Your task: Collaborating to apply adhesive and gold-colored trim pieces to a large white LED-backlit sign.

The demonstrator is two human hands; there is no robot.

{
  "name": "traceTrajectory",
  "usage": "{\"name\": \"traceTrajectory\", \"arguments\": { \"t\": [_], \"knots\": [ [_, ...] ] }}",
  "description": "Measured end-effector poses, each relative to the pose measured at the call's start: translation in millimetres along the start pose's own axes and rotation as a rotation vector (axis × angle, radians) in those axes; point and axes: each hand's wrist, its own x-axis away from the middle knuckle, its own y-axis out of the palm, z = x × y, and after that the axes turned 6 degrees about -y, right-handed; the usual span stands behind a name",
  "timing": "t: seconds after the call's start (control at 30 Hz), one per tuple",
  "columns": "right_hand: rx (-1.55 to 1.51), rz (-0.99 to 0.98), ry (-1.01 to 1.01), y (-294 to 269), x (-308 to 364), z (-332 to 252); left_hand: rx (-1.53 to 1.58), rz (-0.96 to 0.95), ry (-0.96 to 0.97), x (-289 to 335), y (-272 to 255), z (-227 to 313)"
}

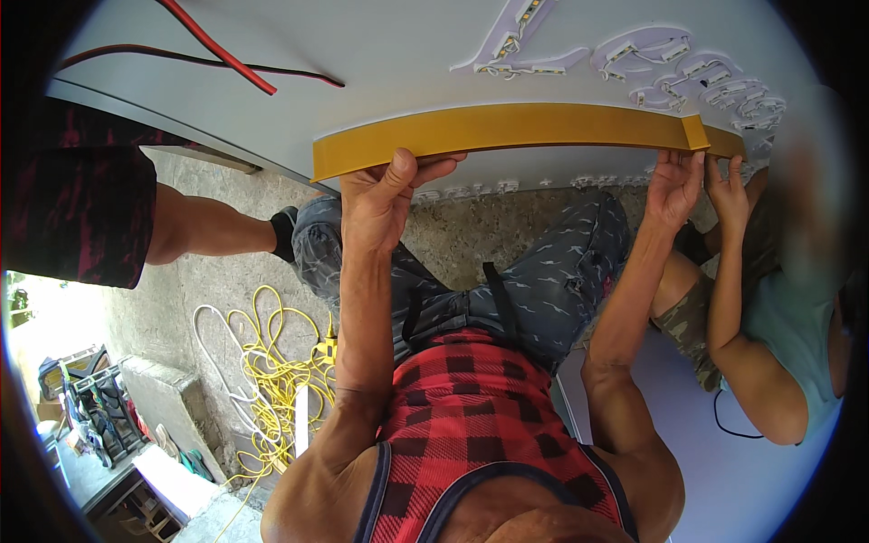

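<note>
A long gold channel-like strip (507,127) lies along the white panel (362,81) in front of me. My left hand (385,195) grips its lower edge near the left end, thumb raised and fingers stretched along the underside. Toward the other end, my right hand (674,192) pinches the lower edge just below a raised gold end piece (695,133). Right beside it, a co-worker's hand (727,192) touches a shorter gold piece (725,143) that continues the line. My fingertips are partly hidden behind the strip.
Raised letter shapes with small LED modules (534,69) stand on the panel's far side. Red and black wires (240,68) cross its upper left. A second person's leg (217,217) stands left. Tangled yellow cable (281,362) lies on the concrete floor (204,271). A co-worker crouches right.
</note>
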Motion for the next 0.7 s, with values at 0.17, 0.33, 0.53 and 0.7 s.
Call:
{"name": "traceTrajectory", "arguments": {
  "t": [0.17, 0.33, 0.53, 0.7],
  "knots": [
    [-0.037, -0.012, 0.014, -0.4, -1.6, -2.4, 0.031, 0.052, -0.013, 1.6, 7.7, 1.5],
    [-0.042, -0.009, 0.001, -5.1, -2.0, -3.9, 0.015, 0.075, 0.011, 0.3, 11.5, -0.3],
    [-0.082, 0.002, 0.003, 4.4, 1.6, 1.1, 0.082, 0.043, 0.038, 1.5, -1.1, -5.1],
    [-0.069, 0.003, -0.017, 8.0, 1.9, -3.1, 0.020, 0.037, 0.046, 0.5, 2.5, -9.0]
  ]
}}
